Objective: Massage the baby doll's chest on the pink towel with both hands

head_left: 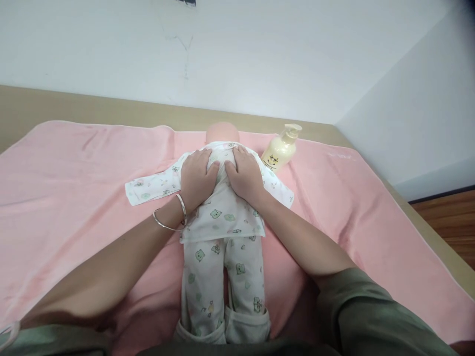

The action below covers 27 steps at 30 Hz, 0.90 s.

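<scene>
A baby doll lies face down, its bare head pointing away from me. It wears a white long-sleeved top and matching trousers, both printed with small green animals. My left hand rests on the left side of the doll's upper back, fingers stretched toward the shoulder. On the right side, my right hand lies in the same way, the thumbs close together near the middle. Both palms press on the cloth, which wrinkles between them. Neither hand grips anything.
A pale yellow pump bottle with a cow picture stands just right of the doll's shoulder. Under the doll a pink blanket spreads over a wooden surface. White walls rise behind and to the right.
</scene>
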### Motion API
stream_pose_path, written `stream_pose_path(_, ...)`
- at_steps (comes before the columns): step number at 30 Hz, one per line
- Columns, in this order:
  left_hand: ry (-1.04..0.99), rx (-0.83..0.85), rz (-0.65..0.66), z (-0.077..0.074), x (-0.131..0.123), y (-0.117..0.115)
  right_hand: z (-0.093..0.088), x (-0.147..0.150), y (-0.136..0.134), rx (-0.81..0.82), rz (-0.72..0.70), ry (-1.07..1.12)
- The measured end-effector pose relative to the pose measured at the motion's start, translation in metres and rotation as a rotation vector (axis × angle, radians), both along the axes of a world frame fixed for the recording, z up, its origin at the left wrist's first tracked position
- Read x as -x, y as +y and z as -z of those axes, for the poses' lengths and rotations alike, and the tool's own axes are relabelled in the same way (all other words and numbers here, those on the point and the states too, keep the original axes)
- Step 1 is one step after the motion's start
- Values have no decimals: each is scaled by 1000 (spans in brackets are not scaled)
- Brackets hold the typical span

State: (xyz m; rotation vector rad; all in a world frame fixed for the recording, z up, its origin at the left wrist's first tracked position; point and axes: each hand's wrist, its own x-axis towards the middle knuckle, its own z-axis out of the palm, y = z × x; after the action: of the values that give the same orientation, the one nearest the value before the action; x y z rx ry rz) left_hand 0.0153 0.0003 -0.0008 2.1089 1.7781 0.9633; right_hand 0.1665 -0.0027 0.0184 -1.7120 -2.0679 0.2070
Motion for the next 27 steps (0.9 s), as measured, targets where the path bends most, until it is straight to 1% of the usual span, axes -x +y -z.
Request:
stream_pose_path(3, -2, -10, -6, 1, -1, 0, -1, 0, 0, -7, -2, -8)
stream_pose_path(9, -9, -39, -12, 5, -1, 1, 3, -2, 2, -26, -8, 52)
stream_pose_path(14, 18, -50, 32, 3, 1, 1, 3, -1, 2, -29, -24, 36)
stream_pose_path(18, 57, -32, 44, -4, -1, -3, -3, -5, 6, 5, -52, 24)
stream_pose_path(22, 120, -80, 99, -13, -10, -21, -14, -16, 11, 107, -170, -21)
stream_pose_path(24, 143, -115, 129, -18, -15, -29, -19, -20, 12, 145, -205, -67)
stream_pose_path(27, 146, -98, 172, -24, -14, -29, -25, -20, 7, 126, -217, -142)
